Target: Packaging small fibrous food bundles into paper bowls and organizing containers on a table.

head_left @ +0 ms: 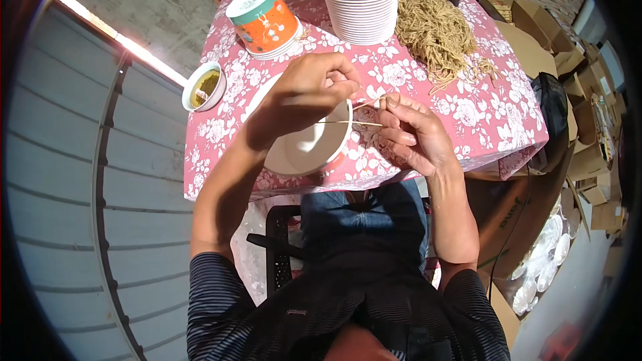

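While the left hand (313,87) pinches thin noodle strands (351,122) over a white bowl (301,150), the right hand (408,130) grips their other end above the floral tabletop (481,120)

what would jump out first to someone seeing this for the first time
At the centre, the left hand and right hand pinch thin wooden sticks over an empty white bowl near the front edge of the pink floral tablecloth. Behind them stand a tall stack of white bowls and, to its right, a heap of tan noodles. An orange-and-teal tub sits back left.
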`<state>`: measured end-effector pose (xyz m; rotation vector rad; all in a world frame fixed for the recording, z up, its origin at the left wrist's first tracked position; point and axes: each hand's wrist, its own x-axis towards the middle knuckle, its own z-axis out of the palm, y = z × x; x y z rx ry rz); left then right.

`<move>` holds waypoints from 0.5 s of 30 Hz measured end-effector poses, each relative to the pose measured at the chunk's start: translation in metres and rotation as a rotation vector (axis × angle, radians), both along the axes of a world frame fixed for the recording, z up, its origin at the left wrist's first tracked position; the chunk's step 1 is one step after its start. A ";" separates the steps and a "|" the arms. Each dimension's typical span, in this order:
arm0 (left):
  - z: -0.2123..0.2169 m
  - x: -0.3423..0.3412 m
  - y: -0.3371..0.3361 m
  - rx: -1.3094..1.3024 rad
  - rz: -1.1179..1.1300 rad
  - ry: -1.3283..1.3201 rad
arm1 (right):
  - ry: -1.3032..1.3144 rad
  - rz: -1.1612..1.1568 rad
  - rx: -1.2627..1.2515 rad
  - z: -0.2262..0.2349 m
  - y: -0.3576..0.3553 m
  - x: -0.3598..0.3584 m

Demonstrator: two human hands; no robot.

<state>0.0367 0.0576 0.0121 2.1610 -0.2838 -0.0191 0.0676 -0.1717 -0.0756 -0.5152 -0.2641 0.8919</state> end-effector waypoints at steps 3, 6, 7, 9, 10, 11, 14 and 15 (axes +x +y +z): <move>0.003 0.005 0.003 0.042 -0.058 0.051 | -0.185 -0.127 -0.209 0.008 0.003 -0.002; 0.007 0.010 0.000 0.018 -0.119 0.162 | -0.367 -0.262 -0.394 0.014 0.005 0.000; 0.011 0.010 0.000 0.062 -0.157 0.159 | -0.416 -0.274 -0.408 0.015 0.006 0.000; 0.015 0.011 -0.001 0.099 -0.193 0.157 | -0.466 -0.282 -0.426 0.014 0.008 -0.001; 0.016 0.012 0.000 0.121 -0.238 0.161 | -0.490 -0.305 -0.444 0.014 0.009 -0.001; 0.018 0.012 0.000 0.145 -0.279 0.163 | -0.517 -0.325 -0.459 0.015 0.010 -0.001; 0.021 0.013 0.002 0.215 -0.284 0.194 | -0.471 -0.309 -0.434 0.013 0.013 0.000; 0.021 0.013 0.000 0.213 -0.280 0.190 | -0.475 -0.306 -0.434 0.013 0.015 0.000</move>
